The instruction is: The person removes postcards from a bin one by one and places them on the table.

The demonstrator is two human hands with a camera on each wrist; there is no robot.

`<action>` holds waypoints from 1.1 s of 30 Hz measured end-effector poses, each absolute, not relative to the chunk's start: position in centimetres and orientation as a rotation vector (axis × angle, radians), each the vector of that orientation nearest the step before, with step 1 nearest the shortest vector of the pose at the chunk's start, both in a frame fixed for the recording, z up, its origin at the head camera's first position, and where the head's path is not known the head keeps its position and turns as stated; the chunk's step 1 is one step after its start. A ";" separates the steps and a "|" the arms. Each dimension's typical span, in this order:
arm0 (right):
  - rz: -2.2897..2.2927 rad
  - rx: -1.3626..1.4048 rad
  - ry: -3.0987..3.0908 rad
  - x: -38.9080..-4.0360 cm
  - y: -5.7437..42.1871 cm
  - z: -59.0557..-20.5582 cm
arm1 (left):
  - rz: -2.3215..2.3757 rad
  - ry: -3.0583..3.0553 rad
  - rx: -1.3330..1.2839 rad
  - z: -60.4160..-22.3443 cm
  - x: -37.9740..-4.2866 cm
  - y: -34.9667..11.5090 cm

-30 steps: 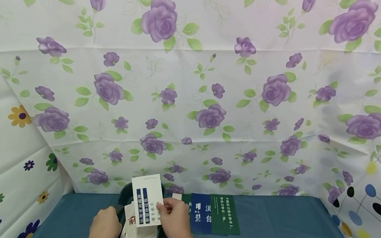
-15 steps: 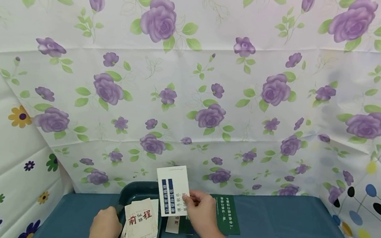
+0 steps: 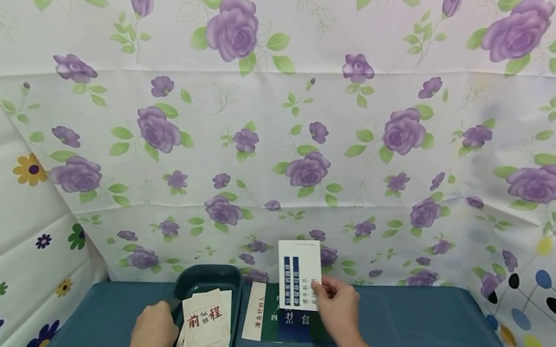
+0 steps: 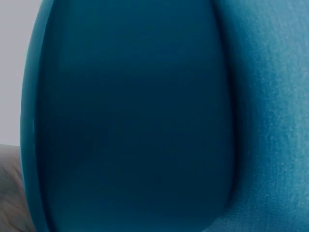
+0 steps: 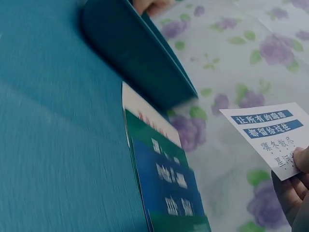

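My right hand [image 3: 339,309] pinches a white card [image 3: 299,266] by its right edge, thumb on the printed face. Two blue bands and dark lettering mark this card, also seen in the right wrist view [image 5: 263,130]. It is held up over an overlapping row of cards, hiding part of them. My left hand [image 3: 154,330] grips the left rim of a dark green plastic tray [image 3: 203,279]. Its outer wall [image 4: 135,121] fills most of the left wrist view. Inside the tray lies a loose pile of cards [image 3: 206,324], the top one with red and black characters.
Right of the tray, the row includes a white card [image 3: 253,321], a green card [image 5: 145,135] and a blue card [image 5: 166,179] on the blue tablecloth [image 3: 418,335]. A flowered sheet [image 3: 274,111] hangs behind, with patterned sheets at both sides.
My right hand has carried the white card rightward, from above the tray to above the row. The tray's top card has come into view. My left hand has stayed at the rim.
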State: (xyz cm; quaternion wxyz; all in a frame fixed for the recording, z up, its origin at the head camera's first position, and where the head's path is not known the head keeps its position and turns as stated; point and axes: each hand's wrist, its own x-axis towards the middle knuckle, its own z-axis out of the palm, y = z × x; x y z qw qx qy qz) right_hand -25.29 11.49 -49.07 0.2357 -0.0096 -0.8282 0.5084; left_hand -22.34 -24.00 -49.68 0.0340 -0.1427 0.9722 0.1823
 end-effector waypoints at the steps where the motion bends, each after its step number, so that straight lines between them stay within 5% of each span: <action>1: 1.381 -0.051 -2.277 -25.4 12.0 -49.2 | 0.559 2.991 -0.435 -49.7 -22.3 -24.0; 33: 1.139 -0.450 -2.683 -25.7 22.1 -52.8 | 0.591 2.990 -0.409 -49.8 -22.2 -24.3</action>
